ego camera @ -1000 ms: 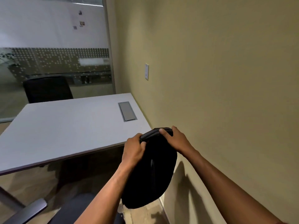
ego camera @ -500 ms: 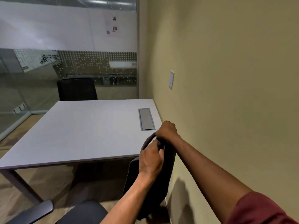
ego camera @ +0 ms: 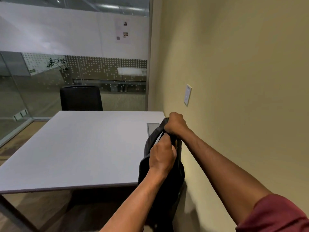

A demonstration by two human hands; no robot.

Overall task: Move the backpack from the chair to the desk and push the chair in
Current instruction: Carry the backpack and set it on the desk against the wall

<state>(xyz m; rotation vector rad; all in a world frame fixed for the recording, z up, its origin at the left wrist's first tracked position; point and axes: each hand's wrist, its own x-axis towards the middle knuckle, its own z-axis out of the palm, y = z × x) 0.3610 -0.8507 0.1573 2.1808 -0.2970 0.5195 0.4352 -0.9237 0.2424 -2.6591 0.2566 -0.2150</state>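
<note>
A black backpack (ego camera: 167, 190) hangs in the air at the near right corner of the white desk (ego camera: 80, 148), its top above the desk edge and its body overlapping the edge. My left hand (ego camera: 163, 155) grips its upper part. My right hand (ego camera: 175, 124) is closed on the top strap, close to the wall. The bag's lower end is hidden behind my left forearm. The chair it came from is out of view.
A yellow wall (ego camera: 242, 81) runs along the desk's right side with a white switch plate (ego camera: 188, 94). A grey cable hatch (ego camera: 153, 128) sits in the desk near the bag. A black chair (ego camera: 81, 98) stands at the far side, before a glass partition (ego camera: 16, 91).
Both hands have lifted the backpack higher and forward, from beside the desk edge to over its near right corner. The near chair has dropped out of view.
</note>
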